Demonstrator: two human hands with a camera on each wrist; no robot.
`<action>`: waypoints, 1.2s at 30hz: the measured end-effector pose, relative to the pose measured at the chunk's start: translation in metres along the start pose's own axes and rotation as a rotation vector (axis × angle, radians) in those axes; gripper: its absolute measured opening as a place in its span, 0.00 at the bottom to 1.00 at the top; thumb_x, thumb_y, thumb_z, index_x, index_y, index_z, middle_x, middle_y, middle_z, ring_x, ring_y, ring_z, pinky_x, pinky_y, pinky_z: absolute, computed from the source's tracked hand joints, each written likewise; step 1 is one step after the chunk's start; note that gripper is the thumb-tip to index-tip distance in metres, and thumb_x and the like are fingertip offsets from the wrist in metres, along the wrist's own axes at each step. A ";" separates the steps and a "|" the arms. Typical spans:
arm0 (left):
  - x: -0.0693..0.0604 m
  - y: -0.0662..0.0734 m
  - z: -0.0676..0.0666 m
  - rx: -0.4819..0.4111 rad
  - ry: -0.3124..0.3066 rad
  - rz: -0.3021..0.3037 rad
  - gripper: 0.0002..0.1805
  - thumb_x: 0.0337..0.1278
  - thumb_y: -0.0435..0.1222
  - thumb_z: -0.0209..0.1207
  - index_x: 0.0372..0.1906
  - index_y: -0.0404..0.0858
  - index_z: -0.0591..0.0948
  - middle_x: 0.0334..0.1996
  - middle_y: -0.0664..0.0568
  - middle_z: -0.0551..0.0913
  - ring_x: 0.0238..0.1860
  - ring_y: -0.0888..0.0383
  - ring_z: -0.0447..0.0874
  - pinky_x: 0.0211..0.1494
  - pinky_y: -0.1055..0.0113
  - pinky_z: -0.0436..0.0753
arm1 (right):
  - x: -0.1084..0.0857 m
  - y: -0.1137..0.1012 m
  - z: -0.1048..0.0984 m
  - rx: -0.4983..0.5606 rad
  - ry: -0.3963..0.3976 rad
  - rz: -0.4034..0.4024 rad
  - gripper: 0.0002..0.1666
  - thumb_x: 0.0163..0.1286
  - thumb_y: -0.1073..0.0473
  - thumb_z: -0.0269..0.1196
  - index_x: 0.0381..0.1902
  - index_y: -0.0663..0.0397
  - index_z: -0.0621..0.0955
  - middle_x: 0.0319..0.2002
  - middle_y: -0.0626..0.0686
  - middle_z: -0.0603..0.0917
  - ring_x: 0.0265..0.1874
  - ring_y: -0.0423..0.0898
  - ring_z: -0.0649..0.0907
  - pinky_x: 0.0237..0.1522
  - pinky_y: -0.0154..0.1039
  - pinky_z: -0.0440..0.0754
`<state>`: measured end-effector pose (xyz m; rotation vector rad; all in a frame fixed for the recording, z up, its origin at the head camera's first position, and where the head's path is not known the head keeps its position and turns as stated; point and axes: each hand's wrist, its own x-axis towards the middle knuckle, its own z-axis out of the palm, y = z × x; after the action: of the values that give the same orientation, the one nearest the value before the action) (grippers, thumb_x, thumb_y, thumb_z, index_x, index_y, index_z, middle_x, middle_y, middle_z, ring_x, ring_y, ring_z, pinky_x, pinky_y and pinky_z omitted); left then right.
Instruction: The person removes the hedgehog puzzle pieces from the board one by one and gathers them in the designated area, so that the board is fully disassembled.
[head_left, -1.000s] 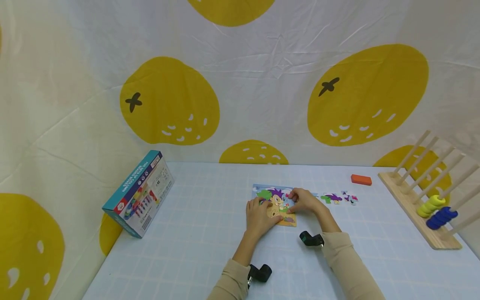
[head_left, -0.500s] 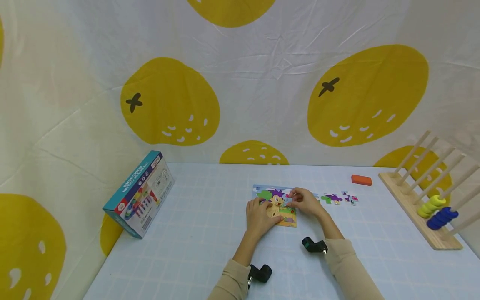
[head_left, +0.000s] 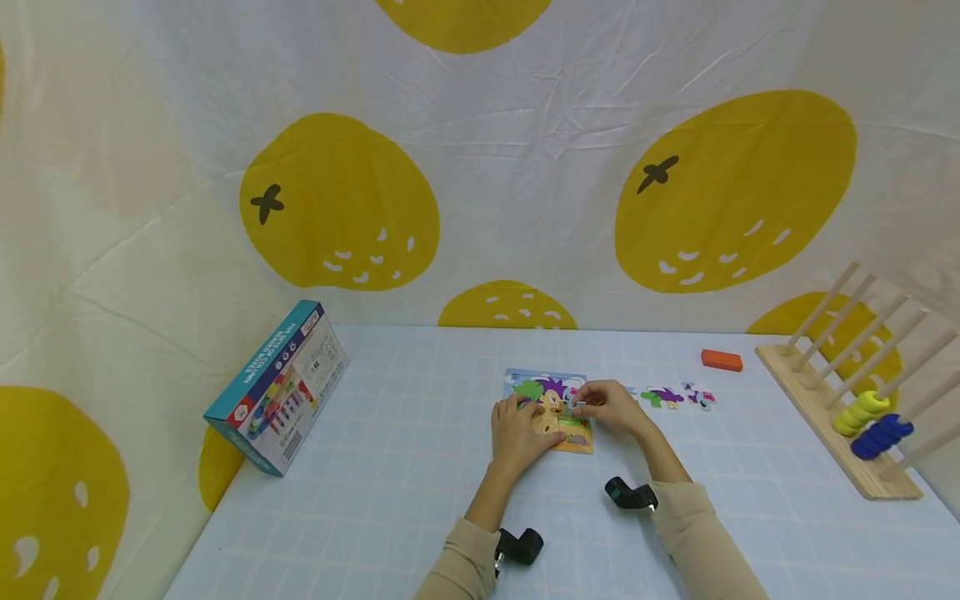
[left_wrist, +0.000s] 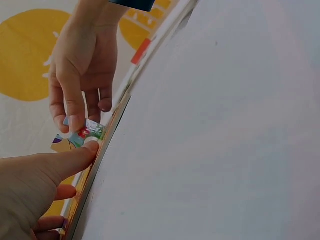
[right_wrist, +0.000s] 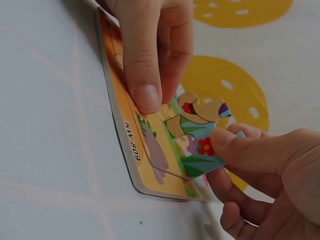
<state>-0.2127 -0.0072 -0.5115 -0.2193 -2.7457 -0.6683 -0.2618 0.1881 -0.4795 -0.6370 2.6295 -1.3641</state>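
A jigsaw puzzle board [head_left: 573,447] with a purple-haired cartoon character lies flat on the table. My left hand [head_left: 517,437] rests on its left part, and the left thumb [right_wrist: 147,97] presses its surface in the right wrist view. Between thumb and fingers, my right hand [head_left: 613,407] pinches a jigsaw piece [right_wrist: 202,150] over the right part of the board. That piece bears a red flower, green leaves and part of a smiling mouth. It looks tilted, its lower edge close to the board; whether it is seated cannot be told. Both hands cover some of the picture.
Loose jigsaw pieces [head_left: 663,397] lie to the right of the board, behind the right hand. Farther off is an orange-red block [head_left: 722,360]. A wooden peg stand [head_left: 813,408] with yellow and blue rings occupies the right side; a toy box [head_left: 277,387] stands at left.
The right hand has shifted slightly, its wrist drawn a little to the right and nearer, while it keeps its pinch on the piece. The left hand stays in place.
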 end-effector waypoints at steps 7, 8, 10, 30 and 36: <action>0.001 -0.001 0.001 0.024 0.003 0.002 0.29 0.37 0.62 0.67 0.42 0.46 0.84 0.50 0.50 0.76 0.53 0.54 0.69 0.61 0.54 0.65 | 0.001 -0.002 0.003 -0.087 0.011 0.045 0.14 0.58 0.63 0.67 0.41 0.65 0.79 0.32 0.54 0.80 0.31 0.46 0.78 0.37 0.42 0.78; 0.001 -0.001 0.001 0.025 0.002 0.001 0.29 0.37 0.62 0.67 0.42 0.46 0.84 0.50 0.50 0.76 0.53 0.54 0.69 0.61 0.54 0.65 | 0.001 -0.003 0.003 -0.098 0.012 0.053 0.15 0.58 0.63 0.68 0.41 0.65 0.79 0.31 0.54 0.80 0.31 0.46 0.77 0.37 0.42 0.78; 0.001 0.000 0.001 0.024 0.001 0.001 0.30 0.37 0.62 0.67 0.42 0.46 0.84 0.50 0.50 0.76 0.53 0.54 0.69 0.61 0.54 0.65 | 0.000 -0.004 0.003 -0.106 0.012 0.055 0.14 0.58 0.63 0.67 0.41 0.65 0.80 0.30 0.54 0.79 0.31 0.46 0.77 0.37 0.42 0.78; -0.001 0.000 0.001 -0.021 0.001 -0.012 0.29 0.37 0.60 0.68 0.43 0.45 0.85 0.50 0.51 0.76 0.53 0.53 0.70 0.62 0.54 0.65 | -0.032 0.005 -0.027 0.079 0.127 0.021 0.17 0.66 0.66 0.60 0.51 0.71 0.76 0.37 0.65 0.78 0.28 0.53 0.84 0.27 0.42 0.84; -0.001 -0.002 0.002 -0.031 0.012 -0.004 0.29 0.37 0.60 0.68 0.43 0.45 0.85 0.49 0.51 0.76 0.52 0.54 0.70 0.62 0.54 0.65 | -0.066 0.024 -0.062 0.034 0.222 0.135 0.26 0.66 0.63 0.61 0.59 0.71 0.70 0.40 0.67 0.77 0.27 0.48 0.83 0.28 0.35 0.83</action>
<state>-0.2128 -0.0076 -0.5143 -0.2158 -2.7261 -0.7117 -0.2278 0.2745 -0.4678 -0.3121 2.7510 -1.5136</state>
